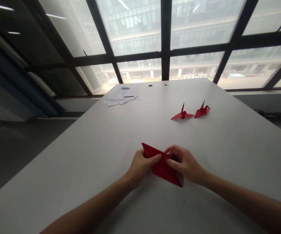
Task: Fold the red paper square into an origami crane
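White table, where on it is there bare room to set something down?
Two bare patches: between the left hand, the papers and the left edge of the table; and between the right hand, the red cranes and the right edge. It's crowded around the red folded paper held in both hands and where the cranes sit.

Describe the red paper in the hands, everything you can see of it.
The folded red paper looks like thin, matte sheet folded into a flat, slanted diamond with straight edges. One sharp corner points to the upper left, another to the lower right, and dark fold lines run across its face. It is tilted, in front of the person over the white table. The left hand grips its left side, thumb on the face; the right hand pinches its upper right side.
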